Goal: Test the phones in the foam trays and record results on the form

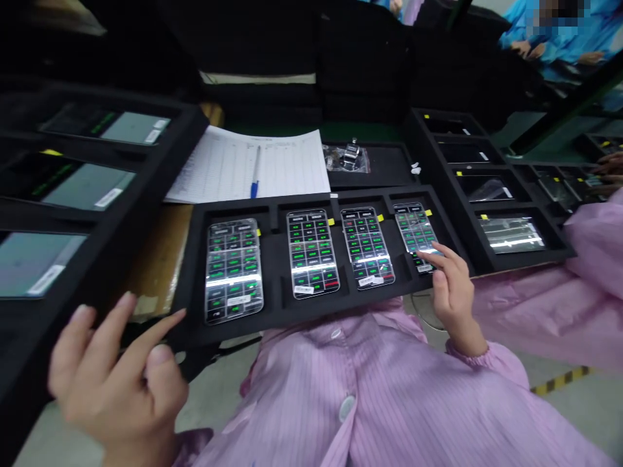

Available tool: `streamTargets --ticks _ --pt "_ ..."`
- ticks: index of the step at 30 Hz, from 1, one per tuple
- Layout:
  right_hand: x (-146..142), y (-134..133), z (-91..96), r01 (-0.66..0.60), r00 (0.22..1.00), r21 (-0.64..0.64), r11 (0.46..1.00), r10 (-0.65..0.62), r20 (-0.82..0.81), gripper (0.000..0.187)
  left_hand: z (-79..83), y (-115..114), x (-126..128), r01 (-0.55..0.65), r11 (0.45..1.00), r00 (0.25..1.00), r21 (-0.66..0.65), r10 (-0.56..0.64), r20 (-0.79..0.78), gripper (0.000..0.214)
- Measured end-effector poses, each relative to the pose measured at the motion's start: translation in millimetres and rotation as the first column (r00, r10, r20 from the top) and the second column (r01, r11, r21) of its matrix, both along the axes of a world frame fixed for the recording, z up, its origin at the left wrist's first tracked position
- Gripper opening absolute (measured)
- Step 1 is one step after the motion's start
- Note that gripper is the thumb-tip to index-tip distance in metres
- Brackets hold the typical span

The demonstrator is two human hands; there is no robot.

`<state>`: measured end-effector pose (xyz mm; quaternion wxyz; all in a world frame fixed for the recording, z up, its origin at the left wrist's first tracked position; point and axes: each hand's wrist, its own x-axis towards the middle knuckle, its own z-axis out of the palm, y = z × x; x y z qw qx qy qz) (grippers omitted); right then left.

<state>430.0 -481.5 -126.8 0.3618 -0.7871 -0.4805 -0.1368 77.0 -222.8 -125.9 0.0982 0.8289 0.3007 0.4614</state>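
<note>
phone screens (311,253) illegible, labels (304,290) unreadable

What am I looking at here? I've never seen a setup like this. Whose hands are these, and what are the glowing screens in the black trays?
This is a single picture from a camera worn on a person's head, looking down at their own two bare hands. The pink striped work coat is theirs. In front lies a black foam tray with four pockets, each holding a lit smartphone that shows a grid of green boxes. The right hand touches the rightmost smartphone and holds nothing. The left hand is at the edge of a larger black foam tray on the left, index finger out; whether it grips the tray is unclear. Behind lie a white printed paper sheet with a blue pen on it. To the right is another black tray of phones.
</note>
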Motion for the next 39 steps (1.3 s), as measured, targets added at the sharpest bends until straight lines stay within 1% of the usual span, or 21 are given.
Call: streamTargets --ticks 2,3,8,12,14,16,18,20,22,25,27,29,30,31,33,36,39 --pt "1 -1 -2.5 -0.004 1.0 0.003 1.0 0.004 -0.001 0.035 5.4 1 3 -0.012 0.983 0.998 0.185 0.024 -0.061 0.051" --pt "1 -1 -3.5 -0.005 1.0 0.004 1.0 0.005 -0.002 0.036 6.7 2 3 -0.015 0.973 0.997 0.23 0.033 -0.076 0.05" --pt "3 -2 -5.1 0.012 1.0 -0.009 1.0 -0.012 0.008 0.037 6.1 2 0 -0.041 0.977 0.994 0.21 0.062 -0.095 0.045" --pt "-3 5 1.5 0.031 0.999 -0.021 0.999 -0.031 0.022 0.036 5.6 0 0 -0.034 0.979 0.991 0.201 0.058 -0.117 0.043" --pt "-12 14 9.1 -0.022 1.0 -0.004 1.0 0.022 0.009 0.037 5.7 0 1 -0.031 0.98 0.993 0.199 0.053 -0.108 0.043" --pt "-24 26 17.4 -0.154 0.988 -0.023 0.988 0.154 0.006 0.039 6.0 1 2 -0.03 0.979 0.993 0.199 0.051 -0.103 0.044" --pt "-34 40 23.9 -0.305 0.951 -0.092 0.948 0.307 0.015 0.04 6.6 0 3 -0.032 0.98 0.995 0.198 0.051 -0.091 0.044" --pt "-42 52 28.2 -0.388 0.918 -0.167 0.906 0.396 0.018 0.038 7.4 0 1 -0.034 0.981 0.994 0.19 0.052 -0.091 0.043" --pt "-48 64 31.6 -0.412 0.905 -0.193 0.891 0.424 0.023 0.034 8.1 -2 -2 -0.036 0.984 0.993 0.175 0.056 -0.108 0.042" --pt "-59 85 37.8 -0.448 0.886 -0.169 0.878 0.461 0.045 0.03 8.5 -4 -4 -0.032 0.987 0.987 0.155 0.056 -0.148 0.04" --pt "-70 101 41.5 -0.527 0.839 -0.186 0.829 0.542 0.04 0.029 8.9 -6 -4 -0.028 0.989 0.985 0.142 0.051 -0.162 0.038" --pt "-81 116 42.7 -0.608 0.778 -0.238 0.758 0.628 0.015 0.03 10.4 -9 -1 -0.025 0.991 0.984 0.132 0.047 -0.169 0.037" --pt "-86 122 42.1 -0.633 0.755 -0.26 0.729 0.656 0.001 0.03 11.6 -11 1 -0.023 0.992 0.984 0.126 0.044 -0.173 0.036" --pt "-90 126 40.8 -0.647 0.743 -0.274 0.712 0.67 -0.013 0.03 12.9 -13 3 -0.018 0.993 0.982 0.119 0.04 -0.182 0.036" --pt "-94 128 36.9 -0.652 0.744 -0.255 0.714 0.668 -0.035 0.029 15.0 -16 8 -0.01 0.994 0.98 0.108 0.031 -0.195 0.034" --pt "-91 124 31.9 -0.645 0.76 -0.172 0.745 0.648 -0.048 0.029 15.7 -18 14 -0.008 0.998 0.966 0.069 0.025 -0.259 0.034" --pt "-85 118 30.7 -0.632 0.774 -0.125 0.765 0.629 -0.066 0.033 14.4 -17 18 -0.022 0.999 0.941 0.043 0.035 -0.337 0.034"
